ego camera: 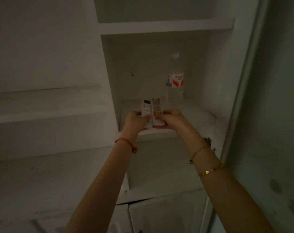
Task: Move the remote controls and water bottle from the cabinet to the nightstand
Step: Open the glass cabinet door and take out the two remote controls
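Observation:
Two white remote controls lie side by side on a white cabinet shelf (198, 115). The left remote (146, 108) has a small grey screen; the right remote (157, 105) has red buttons at its top. My left hand (135, 119) grips the left remote at its lower end. My right hand (172, 117) grips the lower end of the right remote. A clear water bottle (175, 82) with a red and white label stands upright at the back right of the same shelf, apart from both hands.
The cabinet is a white open niche with another shelf (166, 26) above. A pale door edge (240, 101) runs along the right side. White ledges (45, 113) step out on the left, and closed white doors (166, 216) sit below. The room is dim.

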A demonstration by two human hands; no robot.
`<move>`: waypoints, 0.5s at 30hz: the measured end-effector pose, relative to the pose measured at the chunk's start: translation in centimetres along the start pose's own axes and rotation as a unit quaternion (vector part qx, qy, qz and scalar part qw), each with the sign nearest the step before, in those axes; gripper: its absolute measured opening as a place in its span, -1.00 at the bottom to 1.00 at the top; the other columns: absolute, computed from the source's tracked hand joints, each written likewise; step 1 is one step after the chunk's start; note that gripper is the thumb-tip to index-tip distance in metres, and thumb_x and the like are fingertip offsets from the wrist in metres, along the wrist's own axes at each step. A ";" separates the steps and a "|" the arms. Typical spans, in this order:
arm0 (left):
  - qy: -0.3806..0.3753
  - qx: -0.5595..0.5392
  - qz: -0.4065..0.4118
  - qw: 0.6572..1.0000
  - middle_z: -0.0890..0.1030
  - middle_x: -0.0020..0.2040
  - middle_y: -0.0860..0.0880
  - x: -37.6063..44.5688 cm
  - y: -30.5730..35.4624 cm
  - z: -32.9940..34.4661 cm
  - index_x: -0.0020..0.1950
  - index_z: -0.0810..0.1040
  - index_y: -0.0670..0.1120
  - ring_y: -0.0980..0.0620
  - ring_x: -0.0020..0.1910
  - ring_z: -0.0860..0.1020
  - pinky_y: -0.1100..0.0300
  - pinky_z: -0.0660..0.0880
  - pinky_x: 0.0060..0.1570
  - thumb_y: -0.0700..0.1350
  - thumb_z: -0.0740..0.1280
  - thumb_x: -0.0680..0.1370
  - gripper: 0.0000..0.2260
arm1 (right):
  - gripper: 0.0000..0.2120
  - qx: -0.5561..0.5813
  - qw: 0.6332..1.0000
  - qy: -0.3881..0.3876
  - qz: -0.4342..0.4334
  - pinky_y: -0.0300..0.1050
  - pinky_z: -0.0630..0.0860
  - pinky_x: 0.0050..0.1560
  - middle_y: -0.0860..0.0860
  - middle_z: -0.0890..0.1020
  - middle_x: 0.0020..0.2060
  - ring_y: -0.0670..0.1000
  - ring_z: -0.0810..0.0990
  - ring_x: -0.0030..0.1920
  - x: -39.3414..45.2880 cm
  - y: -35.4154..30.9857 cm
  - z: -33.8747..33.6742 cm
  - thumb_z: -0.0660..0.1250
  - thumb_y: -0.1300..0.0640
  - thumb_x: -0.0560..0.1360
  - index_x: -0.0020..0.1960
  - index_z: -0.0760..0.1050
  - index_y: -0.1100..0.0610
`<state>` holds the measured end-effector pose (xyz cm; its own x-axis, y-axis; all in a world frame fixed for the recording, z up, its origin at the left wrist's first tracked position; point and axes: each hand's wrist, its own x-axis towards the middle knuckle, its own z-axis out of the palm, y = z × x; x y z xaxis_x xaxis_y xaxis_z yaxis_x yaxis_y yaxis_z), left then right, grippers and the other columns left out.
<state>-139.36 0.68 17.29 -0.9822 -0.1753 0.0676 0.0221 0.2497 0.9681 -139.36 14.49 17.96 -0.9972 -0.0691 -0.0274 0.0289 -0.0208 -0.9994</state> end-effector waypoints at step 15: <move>0.016 -0.186 -0.082 0.979 0.66 0.04 -0.15 -23.6 -8.4 -1.5 0.25 0.47 -0.19 -0.06 -0.04 0.66 0.14 0.63 -0.09 -0.20 0.41 0.49 -0.65 | -0.68 -0.017 0.999 -0.025 -0.017 0.03 0.66 -0.09 0.14 0.66 0.05 0.07 0.68 -0.04 -19.3 10.7 -0.5 0.38 0.21 0.50 0.23 0.48 0.25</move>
<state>-116.12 1.24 7.97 -0.9720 -0.2150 -0.0947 -0.0635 -0.1478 0.9870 -119.81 16.06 7.75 -0.9930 -0.1178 0.0068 -0.0081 0.0106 -0.9999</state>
